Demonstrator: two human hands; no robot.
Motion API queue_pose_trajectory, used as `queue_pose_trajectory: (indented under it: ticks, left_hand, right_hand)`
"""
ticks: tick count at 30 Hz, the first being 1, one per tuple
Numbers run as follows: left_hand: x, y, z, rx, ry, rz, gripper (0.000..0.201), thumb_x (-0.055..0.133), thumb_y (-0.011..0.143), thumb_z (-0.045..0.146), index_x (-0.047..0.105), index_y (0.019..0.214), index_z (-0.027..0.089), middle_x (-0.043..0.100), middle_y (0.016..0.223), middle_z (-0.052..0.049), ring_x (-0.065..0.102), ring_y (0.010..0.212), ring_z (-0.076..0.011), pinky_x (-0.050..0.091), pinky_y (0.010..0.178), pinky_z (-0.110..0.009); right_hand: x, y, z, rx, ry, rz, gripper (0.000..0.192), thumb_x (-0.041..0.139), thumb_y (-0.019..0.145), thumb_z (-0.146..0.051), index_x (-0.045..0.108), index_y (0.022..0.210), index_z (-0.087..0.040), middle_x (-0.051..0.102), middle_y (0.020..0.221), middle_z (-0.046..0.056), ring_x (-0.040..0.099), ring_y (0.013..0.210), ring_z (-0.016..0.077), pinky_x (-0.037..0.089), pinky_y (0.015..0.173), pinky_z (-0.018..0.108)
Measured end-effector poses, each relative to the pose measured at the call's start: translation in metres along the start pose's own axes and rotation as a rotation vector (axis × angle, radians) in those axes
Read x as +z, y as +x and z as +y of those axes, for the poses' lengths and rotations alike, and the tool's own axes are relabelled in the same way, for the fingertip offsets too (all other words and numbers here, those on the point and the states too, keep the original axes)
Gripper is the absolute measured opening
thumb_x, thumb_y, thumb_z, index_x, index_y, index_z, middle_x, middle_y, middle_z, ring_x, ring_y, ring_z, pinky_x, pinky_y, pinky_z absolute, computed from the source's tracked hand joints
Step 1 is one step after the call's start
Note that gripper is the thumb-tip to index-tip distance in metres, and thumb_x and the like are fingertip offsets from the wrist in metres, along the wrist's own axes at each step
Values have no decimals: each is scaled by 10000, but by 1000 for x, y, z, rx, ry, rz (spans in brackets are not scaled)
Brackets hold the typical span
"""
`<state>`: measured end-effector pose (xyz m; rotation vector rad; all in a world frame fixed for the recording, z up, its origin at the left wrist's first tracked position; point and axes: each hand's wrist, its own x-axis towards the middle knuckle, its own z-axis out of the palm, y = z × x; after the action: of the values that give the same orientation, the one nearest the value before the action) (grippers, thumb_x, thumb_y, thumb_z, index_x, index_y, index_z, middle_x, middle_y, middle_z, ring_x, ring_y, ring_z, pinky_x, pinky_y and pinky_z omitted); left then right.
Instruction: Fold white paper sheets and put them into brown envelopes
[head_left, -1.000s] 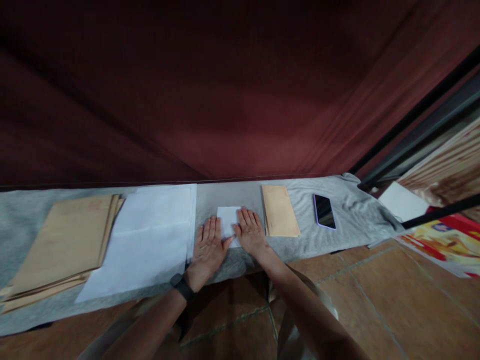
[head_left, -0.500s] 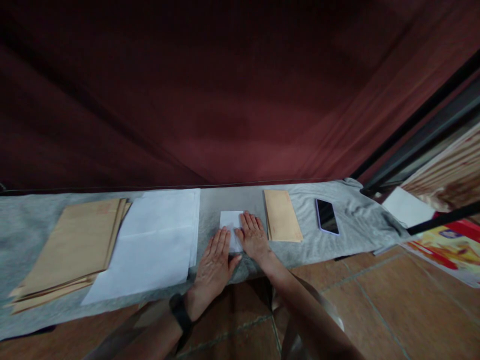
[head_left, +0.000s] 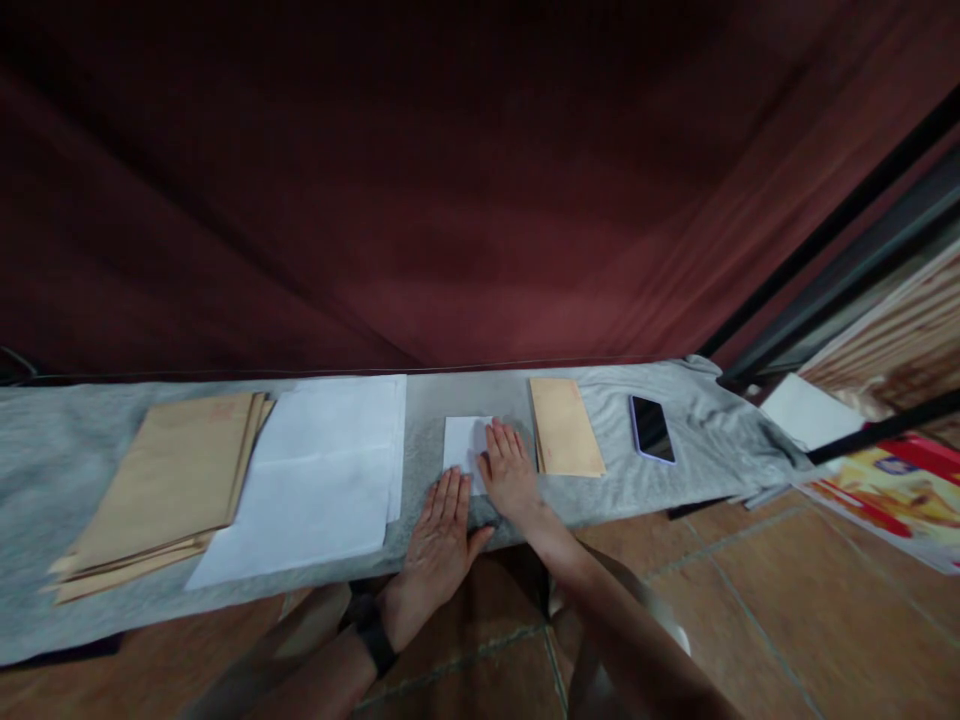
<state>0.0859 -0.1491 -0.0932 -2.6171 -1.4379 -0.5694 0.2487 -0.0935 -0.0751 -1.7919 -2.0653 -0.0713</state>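
A small folded white paper lies on the grey cloth covering the low surface. My right hand rests flat on the paper's right side, fingers spread. My left hand lies flat at the cloth's near edge, just below the paper, its fingertips near the paper's lower edge; a dark band sits on that wrist. Neither hand grips anything.
A stack of white sheets lies left of the paper, and a pile of brown envelopes lies further left. One brown envelope and a phone lie to the right. A dark red curtain hangs behind. Tiled floor in front.
My left hand has slid back toward me, off the folded paper to the cloth's near edge. My right hand stays pressed on the paper.
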Motion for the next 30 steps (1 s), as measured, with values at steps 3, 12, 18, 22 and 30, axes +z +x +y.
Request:
queue_pose_trajectory:
  ticks: [3,12,18,22,30]
  left_hand:
    - [1,-1,2,-15,3,0,742,427,978,491,318,1534,13,366,1575,-244,290,1506,-308,324,1212,-509]
    - [-4,-5,-12,-45,28,38,632,368,992,408,430,1471,0,446,1528,-243,383,1459,-328,394,1164,-504]
    - [-3,21,-14,-118,10,-37,731,384,976,539,428,1478,10,444,1527,-249,429,1432,-334,403,1149,-489]
    - [-2,39,-11,-169,12,-103,669,425,967,488,456,1470,49,436,1544,-222,435,1427,-341,402,1135,-489]
    - [-13,48,-4,-198,33,-163,813,514,904,604,452,1468,22,407,1554,-248,437,1408,-382,391,1113,-501]
  right_hand:
    - [2,-4,-15,-72,54,-57,538,366,1057,-394,404,1529,-139,383,1594,105,347,1485,241,305,1207,439]
    - [2,-10,5,-13,-4,-61,577,415,1041,-433,400,1531,-128,375,1590,144,346,1484,272,276,1209,464]
    - [-1,-5,16,117,83,-25,540,451,1001,-313,451,1492,-87,516,1498,165,483,1374,301,350,1156,461]
    - [4,7,23,212,256,-12,491,429,959,-217,535,1432,-136,675,1280,145,638,1148,265,493,1016,401]
    - [19,17,34,348,682,-9,481,412,936,-231,609,1367,-152,761,1055,96,724,925,223,575,806,318]
